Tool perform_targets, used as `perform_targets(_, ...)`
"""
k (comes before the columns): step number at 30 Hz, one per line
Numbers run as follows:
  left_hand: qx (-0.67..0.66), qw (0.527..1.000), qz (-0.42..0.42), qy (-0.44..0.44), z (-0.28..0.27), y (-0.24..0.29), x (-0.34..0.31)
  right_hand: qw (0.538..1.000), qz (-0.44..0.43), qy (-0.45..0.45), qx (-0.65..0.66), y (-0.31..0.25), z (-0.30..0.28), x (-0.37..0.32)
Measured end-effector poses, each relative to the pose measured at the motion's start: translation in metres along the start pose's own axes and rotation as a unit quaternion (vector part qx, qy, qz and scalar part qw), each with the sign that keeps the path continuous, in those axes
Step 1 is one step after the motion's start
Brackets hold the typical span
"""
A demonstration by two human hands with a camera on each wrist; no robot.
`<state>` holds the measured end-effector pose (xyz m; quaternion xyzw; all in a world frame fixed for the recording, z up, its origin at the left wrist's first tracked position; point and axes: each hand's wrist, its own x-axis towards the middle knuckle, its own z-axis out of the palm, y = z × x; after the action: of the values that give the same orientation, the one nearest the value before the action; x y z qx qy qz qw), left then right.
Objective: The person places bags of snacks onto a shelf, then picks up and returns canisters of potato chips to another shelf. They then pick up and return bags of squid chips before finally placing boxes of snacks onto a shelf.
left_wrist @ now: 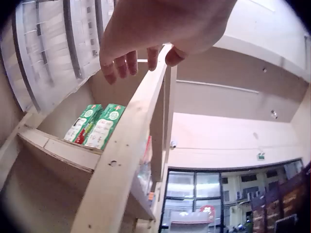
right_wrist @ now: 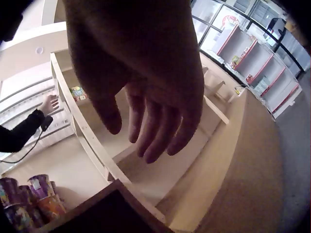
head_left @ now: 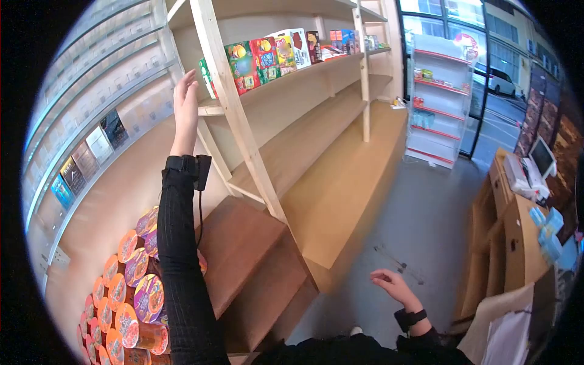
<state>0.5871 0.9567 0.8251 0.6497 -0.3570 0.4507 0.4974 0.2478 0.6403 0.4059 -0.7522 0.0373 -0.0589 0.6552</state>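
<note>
My left hand (head_left: 186, 104) is raised beside the wooden shelf post (head_left: 225, 91), fingers extended and holding nothing. Just beyond its fingertips, green boxes (head_left: 207, 78) stand at the near end of the upper shelf; in the left wrist view these green boxes (left_wrist: 104, 127) sit below and past the fingers. Further along that shelf is a row of colourful boxes (head_left: 266, 58). My right hand (head_left: 394, 286) hangs low over the grey floor, its fingers loosely bent with nothing in them. Seen from the right wrist, the hand (right_wrist: 146, 97) is dark against the shelving.
Stacked instant noodle cups (head_left: 131, 292) stand at lower left beside brown wooden steps (head_left: 243, 243). A wall rack (head_left: 97, 143) holds a few packs. Across the room are a white display stand (head_left: 438, 100) and a wooden desk (head_left: 517, 225); a chair (head_left: 496, 322) is close on the right.
</note>
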Motion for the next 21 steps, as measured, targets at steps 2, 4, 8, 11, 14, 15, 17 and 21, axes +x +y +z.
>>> perform_targets(2, 0.064, 0.998, 0.002, -0.005, 0.003, -0.016, 0.014, 1.0, -0.013, -0.011, 0.006, 0.013, -0.019, 0.029)
perform_targets(4, 0.157, 0.987, 0.012, -0.036, 0.0, -0.036, 0.032, 1.0, -0.022, -0.01, -0.016, 0.015, -0.028, 0.053)
perform_targets(8, 0.179, 0.977, 0.095, -0.066, 0.002, -0.052, 0.071, 0.993, -0.071, -0.094, -0.02, -0.014, -0.026, 0.114)
perform_targets(11, 0.143, 0.982, 0.101, -0.064, 0.009, -0.077, 0.099, 0.974, -0.161, -0.135, -0.083, -0.045, -0.024, 0.173)
perform_targets(14, 0.108, 0.987, 0.089, -0.074, 0.014, -0.094, 0.112, 0.956, -0.235, -0.136, -0.114, -0.096, -0.022, 0.226)
perform_targets(15, 0.109, 0.988, 0.082, -0.067, 0.015, -0.097, 0.111, 0.949, -0.253, -0.14, -0.122, -0.129, -0.022, 0.238)
perform_targets(17, 0.111, 0.984, 0.097, -0.102, 0.016, -0.101, 0.111, 0.892, -0.38, -0.133, -0.204, -0.188, -0.021, 0.27)
perform_targets(21, -0.005, 0.994, -0.018, -0.112, 0.026, -0.099, 0.102, 0.773, -0.563, -0.084, -0.279, -0.311, -0.008, 0.32)
